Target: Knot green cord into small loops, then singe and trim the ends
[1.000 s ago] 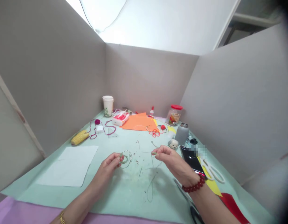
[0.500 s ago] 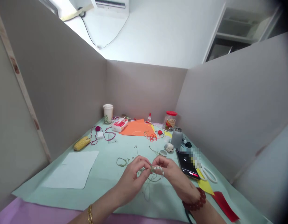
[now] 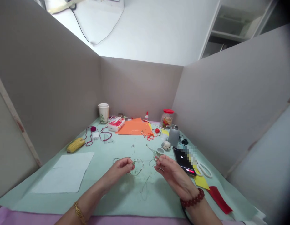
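Note:
My left hand [image 3: 119, 170] pinches the end of a thin green wire [image 3: 136, 168] that forms a loose loop beside its fingertips. My right hand [image 3: 170, 172] faces it a short way off, its fingertips pinched on a small thin wire piece [image 3: 156, 159]. A small white ring-shaped cup [image 3: 160, 152] stands just beyond those fingers. Wire scraps lie scattered on the pale green table cover [image 3: 126, 200] under both hands. A red bead bracelet [image 3: 192, 197] circles my right wrist, and a gold bracelet [image 3: 78, 213] circles my left.
A black phone [image 3: 183, 161] and white-handled scissors [image 3: 204, 170] lie to the right. A white paper sheet [image 3: 62, 173] and a toy corn cob [image 3: 75, 145] lie left. Orange paper [image 3: 134, 128], a cup [image 3: 104, 113] and a jar [image 3: 167, 118] stand at the back. Grey panels wall three sides.
My hands have moved apart after meeting over a wire ring at the middle. The ring-like wire now sits between them, and the view has shifted slightly left.

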`<state>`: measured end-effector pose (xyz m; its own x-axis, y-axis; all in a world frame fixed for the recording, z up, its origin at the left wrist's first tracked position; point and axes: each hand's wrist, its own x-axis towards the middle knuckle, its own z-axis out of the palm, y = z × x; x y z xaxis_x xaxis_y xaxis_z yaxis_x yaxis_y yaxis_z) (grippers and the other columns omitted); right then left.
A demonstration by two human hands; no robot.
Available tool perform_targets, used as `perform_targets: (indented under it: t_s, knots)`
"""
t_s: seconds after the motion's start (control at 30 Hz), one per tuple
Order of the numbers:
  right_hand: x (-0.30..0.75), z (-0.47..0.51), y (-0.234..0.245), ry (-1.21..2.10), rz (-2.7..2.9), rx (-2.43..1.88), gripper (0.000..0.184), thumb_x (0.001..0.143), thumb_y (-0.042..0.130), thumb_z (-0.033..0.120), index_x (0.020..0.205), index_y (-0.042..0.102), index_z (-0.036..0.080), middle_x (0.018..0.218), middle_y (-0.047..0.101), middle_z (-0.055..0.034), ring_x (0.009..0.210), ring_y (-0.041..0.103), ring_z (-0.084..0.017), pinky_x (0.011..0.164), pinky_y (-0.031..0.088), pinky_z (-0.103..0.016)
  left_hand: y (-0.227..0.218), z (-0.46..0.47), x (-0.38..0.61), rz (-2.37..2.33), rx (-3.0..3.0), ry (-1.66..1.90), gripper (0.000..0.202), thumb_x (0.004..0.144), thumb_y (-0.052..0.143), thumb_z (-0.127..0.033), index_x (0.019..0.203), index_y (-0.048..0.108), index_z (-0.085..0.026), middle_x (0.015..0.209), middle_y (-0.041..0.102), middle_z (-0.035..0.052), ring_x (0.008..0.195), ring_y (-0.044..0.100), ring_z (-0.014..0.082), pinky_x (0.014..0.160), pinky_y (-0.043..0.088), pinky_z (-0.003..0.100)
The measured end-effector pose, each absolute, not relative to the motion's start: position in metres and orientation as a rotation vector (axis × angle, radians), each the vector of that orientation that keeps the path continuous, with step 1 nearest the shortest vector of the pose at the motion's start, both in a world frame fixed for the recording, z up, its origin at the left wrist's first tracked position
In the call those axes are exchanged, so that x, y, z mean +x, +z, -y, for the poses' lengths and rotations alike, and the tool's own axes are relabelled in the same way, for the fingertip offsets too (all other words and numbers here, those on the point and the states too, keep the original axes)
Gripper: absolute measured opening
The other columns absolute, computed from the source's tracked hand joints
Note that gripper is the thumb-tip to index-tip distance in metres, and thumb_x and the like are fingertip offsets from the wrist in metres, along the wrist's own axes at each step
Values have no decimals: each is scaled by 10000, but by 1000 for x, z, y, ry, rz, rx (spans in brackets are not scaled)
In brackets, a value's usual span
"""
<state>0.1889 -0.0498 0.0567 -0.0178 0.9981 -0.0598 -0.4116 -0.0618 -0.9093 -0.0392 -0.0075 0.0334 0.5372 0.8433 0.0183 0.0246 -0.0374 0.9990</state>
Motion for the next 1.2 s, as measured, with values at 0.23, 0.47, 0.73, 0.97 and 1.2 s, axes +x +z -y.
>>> perform_targets:
  t_s: [0.23, 0.47, 0.73, 0.97, 1.2]
  knots:
    - [150, 52, 76, 960, 863, -1058, 150, 710, 689, 286, 775, 569, 222, 751, 559, 18, 751, 504, -148, 749, 422, -274, 26, 18, -10, -1032, 1532, 984, 213, 805, 503, -349, 672, 508, -183, 692, 552, -1, 689, 491, 161, 649, 349, 247]
    - [107, 49, 71, 829, 1379, -1249, 79, 754, 517, 204, 677, 529, 209, 618, 518, 28, 598, 475, -141, 559, 382, -255, 5, 34, 15, -977, 1382, 1040, 194, 753, 540, -324, 646, 529, -163, 611, 524, -14, 609, 453, 142, 585, 344, 250]
    - [109, 19, 90, 718, 1622, -1419, 108, 646, 525, 131, 560, 519, 197, 531, 526, 34, 521, 475, -128, 491, 345, -241, 11, 35, 18, -1043, 1246, 1133, 170, 745, 524, -276, 616, 482, -172, 587, 482, -27, 584, 423, 122, 566, 325, 237]
    - [117, 58, 44, 909, 1259, -1374, 103, 729, 577, 263, 666, 536, 193, 587, 516, 38, 513, 451, -114, 462, 374, -234, 9, 37, 10, -948, 1207, 1256, 181, 756, 549, -260, 607, 497, -170, 569, 471, -42, 581, 427, 115, 570, 333, 224]
    - [119, 61, 38, 975, 1163, -1337, 180, 725, 622, 323, 661, 516, 193, 592, 479, 47, 510, 438, -108, 479, 381, -239, 12, 39, 6, -946, 1248, 1287, 122, 756, 582, -272, 733, 637, -165, 726, 614, 7, 735, 534, 161, 697, 403, 250]
